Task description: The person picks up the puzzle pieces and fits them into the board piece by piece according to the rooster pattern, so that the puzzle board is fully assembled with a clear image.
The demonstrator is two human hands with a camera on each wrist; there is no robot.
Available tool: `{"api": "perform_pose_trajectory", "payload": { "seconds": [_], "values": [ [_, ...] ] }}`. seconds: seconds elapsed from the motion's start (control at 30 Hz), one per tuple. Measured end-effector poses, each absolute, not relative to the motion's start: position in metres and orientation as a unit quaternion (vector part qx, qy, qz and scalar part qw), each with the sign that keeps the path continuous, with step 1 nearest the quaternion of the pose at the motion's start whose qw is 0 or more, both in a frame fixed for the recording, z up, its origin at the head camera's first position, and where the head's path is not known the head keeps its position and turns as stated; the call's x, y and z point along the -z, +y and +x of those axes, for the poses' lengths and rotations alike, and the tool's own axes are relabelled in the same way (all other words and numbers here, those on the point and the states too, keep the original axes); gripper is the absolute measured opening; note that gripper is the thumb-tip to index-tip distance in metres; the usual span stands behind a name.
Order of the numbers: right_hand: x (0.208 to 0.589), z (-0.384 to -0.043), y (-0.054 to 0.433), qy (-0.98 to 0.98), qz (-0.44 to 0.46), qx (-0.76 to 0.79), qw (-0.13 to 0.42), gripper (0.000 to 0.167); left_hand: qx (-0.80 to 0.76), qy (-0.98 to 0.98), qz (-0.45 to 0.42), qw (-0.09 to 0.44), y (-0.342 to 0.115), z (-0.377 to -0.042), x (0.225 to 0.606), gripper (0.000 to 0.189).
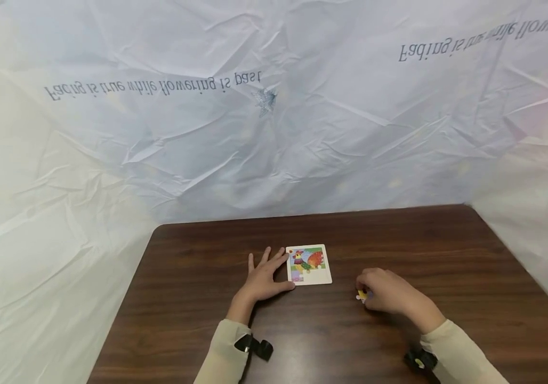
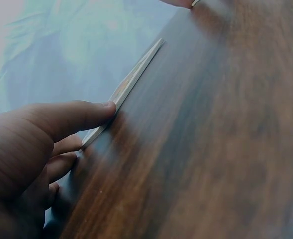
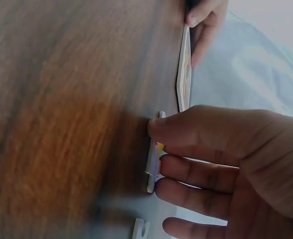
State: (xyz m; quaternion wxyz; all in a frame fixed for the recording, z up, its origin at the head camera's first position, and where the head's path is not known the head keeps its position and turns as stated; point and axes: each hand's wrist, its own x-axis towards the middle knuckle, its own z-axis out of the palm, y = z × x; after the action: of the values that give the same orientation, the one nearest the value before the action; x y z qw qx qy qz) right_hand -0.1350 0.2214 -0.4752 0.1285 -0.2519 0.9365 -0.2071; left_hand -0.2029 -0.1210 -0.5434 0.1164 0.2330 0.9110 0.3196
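Observation:
A white square jigsaw board (image 1: 317,276) lies on the table, its rooster picture partly filled and its lower right part bare. My left hand (image 1: 263,281) spreads its fingers along the board's left side, with the thumb at the lower left corner and a fingertip at the upper left. In the left wrist view, the thumb (image 2: 86,118) rests on the board's edge. To the right of the board, my right hand (image 1: 389,292) pinches a jigsaw piece (image 3: 153,167) between thumb and fingers, close over the table. Yellow shows on the piece (image 1: 362,295) in the head view.
Another small white-edged piece (image 3: 139,229) lies near the right fingers in the right wrist view. The dark wooden table (image 1: 322,336) has a creased, pale printed sheet (image 1: 274,149) hanging behind it. Both wrists wear black camera mounts.

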Motion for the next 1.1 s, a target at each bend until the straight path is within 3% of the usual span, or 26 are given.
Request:
{"api": "perform_pose_trajectory", "payload": {
  "seconds": [0.6,1.1],
  "values": [
    [0.484,-0.141,0.199,0.934,-0.239,0.260,0.044,0.015,-0.320,0.911,0.235,0.115,-0.122,-0.202,0.541,0.085],
    [0.489,-0.167,0.158,0.921,-0.275,0.274,0.035,0.017,-0.328,0.908,0.237,0.115,-0.125,-0.205,0.542,0.085]
  ]
}}
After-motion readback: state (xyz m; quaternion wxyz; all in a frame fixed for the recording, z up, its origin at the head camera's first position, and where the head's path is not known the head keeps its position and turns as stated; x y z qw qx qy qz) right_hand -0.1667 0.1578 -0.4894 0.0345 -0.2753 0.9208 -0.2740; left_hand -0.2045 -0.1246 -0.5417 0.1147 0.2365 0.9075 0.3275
